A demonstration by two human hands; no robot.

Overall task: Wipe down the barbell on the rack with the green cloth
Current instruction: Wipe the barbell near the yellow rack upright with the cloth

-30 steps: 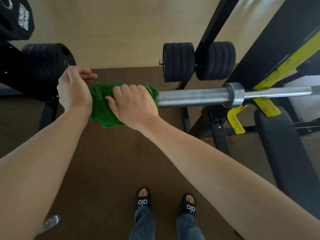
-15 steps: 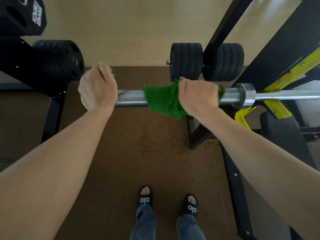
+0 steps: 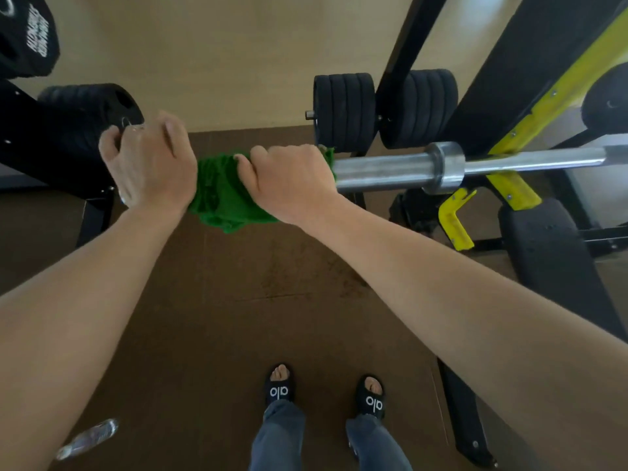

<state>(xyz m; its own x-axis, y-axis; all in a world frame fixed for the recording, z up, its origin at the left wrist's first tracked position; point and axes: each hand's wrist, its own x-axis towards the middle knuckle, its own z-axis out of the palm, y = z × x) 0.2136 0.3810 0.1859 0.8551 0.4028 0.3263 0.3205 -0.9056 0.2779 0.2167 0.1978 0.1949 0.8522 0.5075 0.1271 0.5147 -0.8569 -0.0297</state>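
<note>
The steel barbell (image 3: 380,171) lies level across the view, its thick sleeve and collar to the right, resting on the black and yellow rack (image 3: 509,185). The green cloth (image 3: 221,195) is wrapped round the sleeve near its left end and hangs a little below it. My right hand (image 3: 292,178) grips the cloth and the sleeve under it. Directly to the left, my left hand (image 3: 149,164) is curled over the sleeve's end, touching the cloth's edge; the bar under both hands is hidden.
Black weight plates (image 3: 346,110) sit on a storage peg behind the bar, more plates (image 3: 91,110) at the left. A black bench pad (image 3: 550,239) stands at the right. A plastic water bottle (image 3: 88,436) lies on the brown floor by my sandalled feet (image 3: 280,385).
My right hand has slid the cloth leftward along the sleeve, from near the collar back to my left hand. The left hand has kept its hold at the sleeve's end.
</note>
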